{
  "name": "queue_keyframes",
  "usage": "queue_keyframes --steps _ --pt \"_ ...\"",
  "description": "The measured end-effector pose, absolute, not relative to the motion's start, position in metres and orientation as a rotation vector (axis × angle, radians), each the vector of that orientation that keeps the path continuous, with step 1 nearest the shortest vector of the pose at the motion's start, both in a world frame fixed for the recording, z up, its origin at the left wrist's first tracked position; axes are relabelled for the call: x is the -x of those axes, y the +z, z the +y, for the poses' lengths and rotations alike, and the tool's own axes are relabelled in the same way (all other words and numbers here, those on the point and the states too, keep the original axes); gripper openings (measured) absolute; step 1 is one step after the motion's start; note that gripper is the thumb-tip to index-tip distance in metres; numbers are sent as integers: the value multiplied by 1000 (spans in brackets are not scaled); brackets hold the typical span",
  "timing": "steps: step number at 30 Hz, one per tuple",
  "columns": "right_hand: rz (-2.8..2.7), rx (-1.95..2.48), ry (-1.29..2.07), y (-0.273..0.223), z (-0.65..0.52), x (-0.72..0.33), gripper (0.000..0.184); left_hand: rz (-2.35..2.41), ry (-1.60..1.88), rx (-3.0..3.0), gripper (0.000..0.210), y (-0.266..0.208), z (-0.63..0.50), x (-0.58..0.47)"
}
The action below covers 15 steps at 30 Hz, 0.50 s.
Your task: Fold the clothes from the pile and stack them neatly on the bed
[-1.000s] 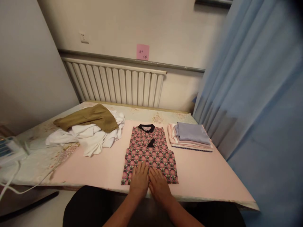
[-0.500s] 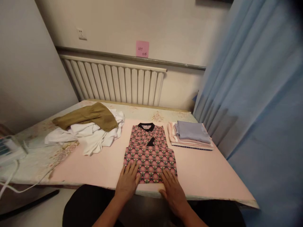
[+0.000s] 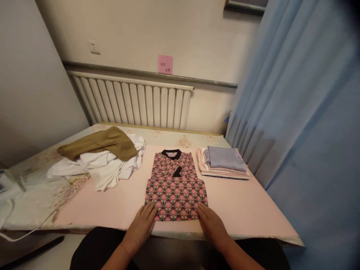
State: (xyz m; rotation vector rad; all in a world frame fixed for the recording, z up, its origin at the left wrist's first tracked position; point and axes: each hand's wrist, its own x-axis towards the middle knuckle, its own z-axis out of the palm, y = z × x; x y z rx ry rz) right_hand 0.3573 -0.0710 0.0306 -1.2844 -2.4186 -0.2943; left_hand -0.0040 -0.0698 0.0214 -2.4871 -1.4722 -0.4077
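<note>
A patterned shirt (image 3: 176, 191) with pink flower motifs and a black collar lies folded on the pink cloth, its collar pointing away from me. A small black piece, perhaps a cuff or placket, shows on its front. My left hand (image 3: 143, 221) rests with straight fingers on the shirt's near left corner. At the near right corner, the extended fingers of my right hand (image 3: 210, 221) touch the edge. Neither hand grips the fabric.
A stack of folded clothes (image 3: 225, 161), grey-blue on top, sits to the right. Loose white garments (image 3: 109, 172) and olive-brown trousers or a similar garment (image 3: 107, 142) lie left. A blue curtain (image 3: 281, 123) hangs at right; a radiator (image 3: 135, 99) stands behind the table. A white cable (image 3: 30, 235) runs at left.
My hands have moved apart, outward to the shirt's near corners. The shirt appears to lie as before. The camera view has shifted slightly.
</note>
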Motion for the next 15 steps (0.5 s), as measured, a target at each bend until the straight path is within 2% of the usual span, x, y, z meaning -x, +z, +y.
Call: queue_keyframes --steps 4,10,15 --pt "-2356 1274 -265 37 -67 -358 52 -1518 -454 2503 57 26 -69 6" --pt "-2092 1230 -134 51 -61 -368 35 -1461 -933 2359 37 37 -69 9" --pt "-1915 1161 36 83 -90 -373 30 -1468 -1165 2319 32 68 -107 10"
